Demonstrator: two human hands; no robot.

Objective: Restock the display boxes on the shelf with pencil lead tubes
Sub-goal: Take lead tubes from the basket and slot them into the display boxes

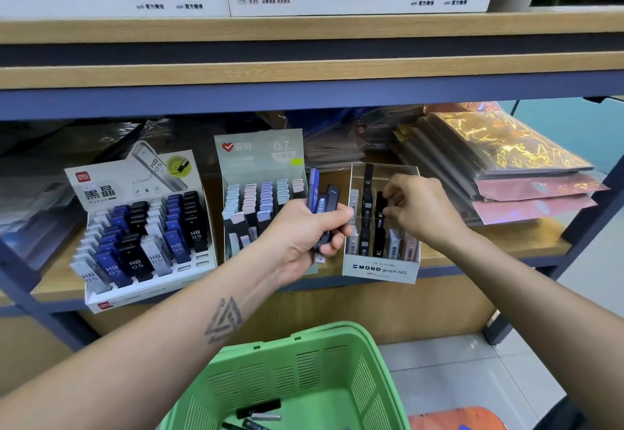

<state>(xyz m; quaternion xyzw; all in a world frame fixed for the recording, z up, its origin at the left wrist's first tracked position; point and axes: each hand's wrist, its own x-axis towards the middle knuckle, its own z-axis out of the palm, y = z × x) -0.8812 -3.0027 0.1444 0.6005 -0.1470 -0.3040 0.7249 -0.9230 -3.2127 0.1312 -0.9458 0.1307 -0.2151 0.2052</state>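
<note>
- The right hand (417, 208) reached into the clear MONO box (381, 267), its fingers (390, 211) curled together and pinching a black lead tube (380, 206) near its upper end, the tube standing upright among others in the box's middle row.
- The left hand (305, 232) gripped a small bundle of tubes (320, 205), blue and dark ones, fingers wrapped round their lower halves with the tops fanning out above the knuckles, just beside the MONO box's left wall.
- The tubes looked like thin, rigid plastic cases: light, stiff, and probably smooth enough to slip, so a pinch across the flat sides near the cap seemed the surest hold for steering one into its slot. The lead inside would be brittle, so dropping them seemed unwise.
- To the left on the wooden shelf (489, 252) stood the pastel 0.7 box (260, 152) and, further left, the black-and-blue HB box (101, 190), both largely full.
- Below, a green basket (371, 379) held a few more dark tubes (258, 409) on its bottom.
- Wrapped glossy packets (506, 159) lay stacked at the shelf's right, well apart from the hands.
</note>
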